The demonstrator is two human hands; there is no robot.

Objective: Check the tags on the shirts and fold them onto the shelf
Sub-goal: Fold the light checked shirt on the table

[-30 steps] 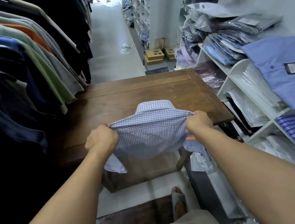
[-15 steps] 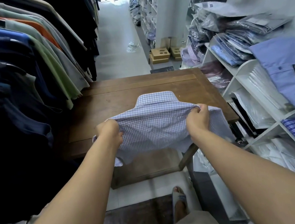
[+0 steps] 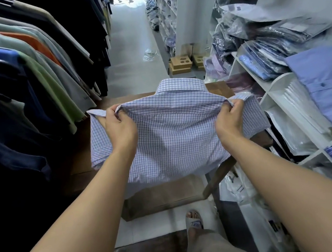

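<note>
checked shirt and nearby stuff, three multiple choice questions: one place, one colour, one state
1. Where is the checked shirt?
A in the air in front of the table
B flat on the floor
C on a hanger

2. What colour is the tagged shirt lying on the shelf at the right?
A orange
B blue
C green

3. The left hand and right hand:
A both grip the shirt's shoulders
B only one grips
C both lie flat

1 A, it hangs from the hands, table behind; 2 B, plain blue cloth under a dark tag; 3 A, each hand's fingers curl round bunched cloth.
</note>
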